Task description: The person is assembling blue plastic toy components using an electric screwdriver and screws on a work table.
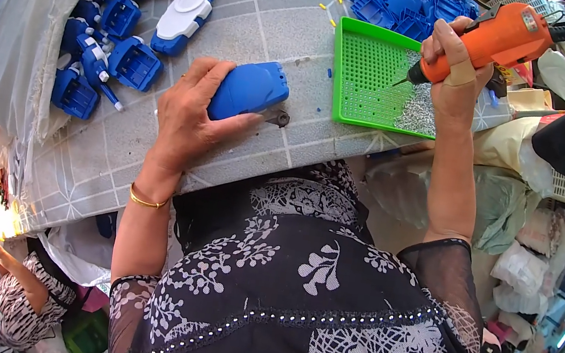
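Observation:
My left hand (191, 109) is closed round a blue plastic housing (251, 91), thumb along its near side, fingers over its left end. A small dark metal piece (279, 117) shows beneath the housing's near right edge. My right hand (453, 74) grips an orange electric screwdriver (502, 40), its bit pointing down and left over a green perforated tray (335, 75). Many small silvery screws (418, 111) lie heaped at the tray's right side. Whether a screw sits on the bit is too small to tell.
Blue-and-white plastic units (184, 16) and open blue housings (134, 63) lie at the left of the grey table (249, 154). More blue shells (402, 5) are piled behind the tray. Plastic bags (522, 268) stand at the right. Another person (28, 292) is at lower left.

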A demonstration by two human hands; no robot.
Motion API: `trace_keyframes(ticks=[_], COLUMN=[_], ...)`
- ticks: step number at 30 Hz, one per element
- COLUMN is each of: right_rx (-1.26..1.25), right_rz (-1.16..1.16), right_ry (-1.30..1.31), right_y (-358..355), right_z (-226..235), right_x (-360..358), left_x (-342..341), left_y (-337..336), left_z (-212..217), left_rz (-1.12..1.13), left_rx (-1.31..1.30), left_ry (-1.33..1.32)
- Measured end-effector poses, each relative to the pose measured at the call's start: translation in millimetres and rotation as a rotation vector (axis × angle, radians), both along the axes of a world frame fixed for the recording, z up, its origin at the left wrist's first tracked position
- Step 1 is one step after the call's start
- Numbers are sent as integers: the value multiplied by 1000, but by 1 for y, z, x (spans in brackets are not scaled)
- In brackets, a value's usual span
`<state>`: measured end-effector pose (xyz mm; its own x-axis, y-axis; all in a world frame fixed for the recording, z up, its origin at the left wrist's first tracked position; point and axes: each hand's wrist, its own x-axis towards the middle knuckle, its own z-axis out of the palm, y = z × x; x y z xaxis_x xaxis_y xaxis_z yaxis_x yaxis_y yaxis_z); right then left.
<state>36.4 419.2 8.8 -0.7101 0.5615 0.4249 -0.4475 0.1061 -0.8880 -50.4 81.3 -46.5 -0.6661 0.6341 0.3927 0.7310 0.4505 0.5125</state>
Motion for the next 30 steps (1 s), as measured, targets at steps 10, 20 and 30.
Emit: trace_keyframes(ticks=[10,20,30], right_rx=[-27,-19,-243], right_rz=[18,35,341], right_ry=[29,29,117], right_y=[0,6,-18], right_z=[-6,-7,33], right_x=[-1,1,-17], left_x=[-1,0,-3], left_y=[1,2,-1], left_z=[-1,0,-4], left_rz=[1,10,6], left_rx=[11,5,-6], left_ry=[-12,-4,81])
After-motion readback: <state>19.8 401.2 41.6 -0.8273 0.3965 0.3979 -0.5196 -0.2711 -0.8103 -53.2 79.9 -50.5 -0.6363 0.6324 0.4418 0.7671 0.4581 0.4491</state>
